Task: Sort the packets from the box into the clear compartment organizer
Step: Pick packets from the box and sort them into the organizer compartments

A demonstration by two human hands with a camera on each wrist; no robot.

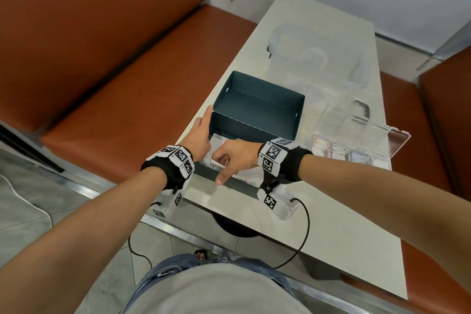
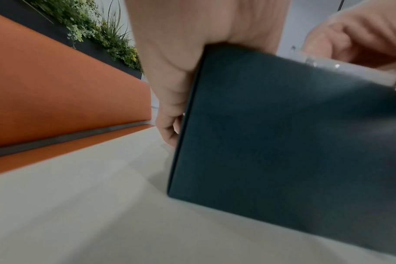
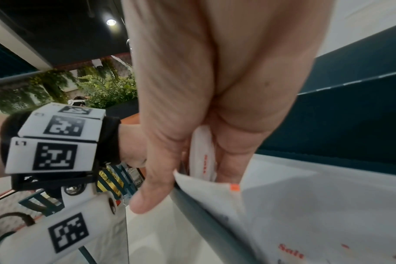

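Note:
A dark teal box (image 1: pixel 257 109) stands open on the white table (image 1: pixel 331 224), its lid raised at the back. My left hand (image 1: pixel 201 132) grips the box's left wall at the corner (image 2: pixel 283 142), palm over the edge, fingers (image 2: pixel 170 132) curled down the side. My right hand (image 1: pixel 229 158) reaches inside the box and pinches a white packet (image 3: pixel 201 157) with red print between thumb and fingers. More white packets (image 1: pixel 248 178) lie loose in the box. The clear compartment organizer (image 1: pixel 356 120) sits right of the box, its near compartments holding white packets (image 1: pixel 321 148).
The organizer's clear lid (image 1: pixel 395 140) hangs open to the right. A second clear container (image 1: pixel 313 58) stands at the back of the table. An orange bench (image 1: pixel 127 71) runs along the table's left side. Black cables (image 1: pixel 305 232) trail from both wrist units.

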